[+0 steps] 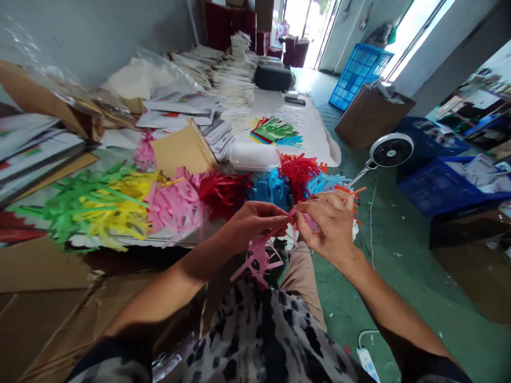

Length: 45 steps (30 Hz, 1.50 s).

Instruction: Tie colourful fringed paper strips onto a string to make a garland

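My left hand (pixel 251 221) and my right hand (pixel 325 223) meet above my lap, both pinched on a bunch of pink paper strips (pixel 259 258) that dangles below them. Just beyond my hands, heaps of cut paper strips lie in a row along the table edge: green and yellow (pixel 96 205), pink (pixel 173 205), red (pixel 223 191), blue (pixel 269 189) and another red heap (pixel 297 170).
A brown envelope (pixel 181 149), a clear plastic box (pixel 253 155), stacks of paper (pixel 235 74) and a far pile of coloured strips (pixel 275 131) sit on the table. A small fan (pixel 389 150), blue crates (pixel 447 181) and cardboard boxes (pixel 369 114) stand on the green floor at right.
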Each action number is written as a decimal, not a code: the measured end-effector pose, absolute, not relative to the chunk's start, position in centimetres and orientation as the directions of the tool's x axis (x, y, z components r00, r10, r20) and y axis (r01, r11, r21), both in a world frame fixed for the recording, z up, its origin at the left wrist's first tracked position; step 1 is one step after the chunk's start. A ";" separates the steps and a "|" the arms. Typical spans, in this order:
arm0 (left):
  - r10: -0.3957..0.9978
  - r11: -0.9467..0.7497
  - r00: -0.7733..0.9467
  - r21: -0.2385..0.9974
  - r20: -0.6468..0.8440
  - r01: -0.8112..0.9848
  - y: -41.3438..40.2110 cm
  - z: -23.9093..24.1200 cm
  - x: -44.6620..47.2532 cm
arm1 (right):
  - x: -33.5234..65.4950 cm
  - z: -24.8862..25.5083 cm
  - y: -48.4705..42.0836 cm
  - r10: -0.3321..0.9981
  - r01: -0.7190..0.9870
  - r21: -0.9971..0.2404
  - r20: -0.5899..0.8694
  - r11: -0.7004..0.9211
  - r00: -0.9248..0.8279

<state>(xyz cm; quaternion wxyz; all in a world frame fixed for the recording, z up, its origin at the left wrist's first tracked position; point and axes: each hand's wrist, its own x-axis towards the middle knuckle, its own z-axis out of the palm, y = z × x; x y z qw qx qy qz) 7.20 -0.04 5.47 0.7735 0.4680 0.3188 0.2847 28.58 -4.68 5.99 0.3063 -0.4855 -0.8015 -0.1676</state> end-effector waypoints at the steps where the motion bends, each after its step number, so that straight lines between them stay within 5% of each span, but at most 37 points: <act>1: 0.766 0.336 0.617 0.931 -0.182 -0.143 0.0 5.9 7.4 | 28.6 6.1 -4.7 0.678 0.877 -0.028 0.646 0.479 -0.350; 6: 0.776 0.209 0.623 0.972 -0.097 -0.108 0.3 7.0 8.0 | 29.0 7.0 -5.0 0.616 0.867 0.025 0.694 0.498 -0.373; 10: 0.763 0.230 0.640 0.963 -0.089 -0.141 0.7 6.5 8.4 | 28.7 8.1 -4.6 0.689 0.834 -0.274 0.706 0.478 -0.163; 14: 0.789 0.116 0.611 0.962 0.062 -0.248 1.6 5.9 9.4 | 28.0 9.2 -3.6 0.783 0.630 -0.607 0.622 0.485 -0.004; 20: 0.779 0.055 0.605 0.942 0.167 -0.330 3.0 5.5 10.8 | 27.8 10.1 -2.4 0.810 0.476 -0.731 0.582 0.488 0.064; 24: 0.808 0.034 0.564 0.941 0.172 -0.337 3.3 5.4 10.7 | 28.4 10.3 -2.0 0.907 0.344 -0.842 0.410 0.416 -0.095; 30: 0.878 -0.054 0.445 0.960 0.177 -0.274 2.2 4.9 9.4 | 27.3 9.6 -1.2 0.892 0.394 -0.811 0.448 0.432 -0.056; 38: 0.990 -0.125 0.047 0.982 0.132 -0.139 0.5 2.4 6.0 | 23.8 7.8 5.5 0.906 0.427 -0.802 0.326 0.417 -0.271; 41: 0.992 -0.102 0.074 0.994 0.105 -0.040 0.6 1.8 4.5 | 22.1 6.1 12.0 0.953 0.776 -0.554 0.211 0.300 -0.218; 45: 0.971 -0.215 0.111 0.976 0.211 0.028 0.3 1.0 3.0 | 20.1 3.5 19.7 0.987 0.908 -0.393 0.117 0.144 -0.106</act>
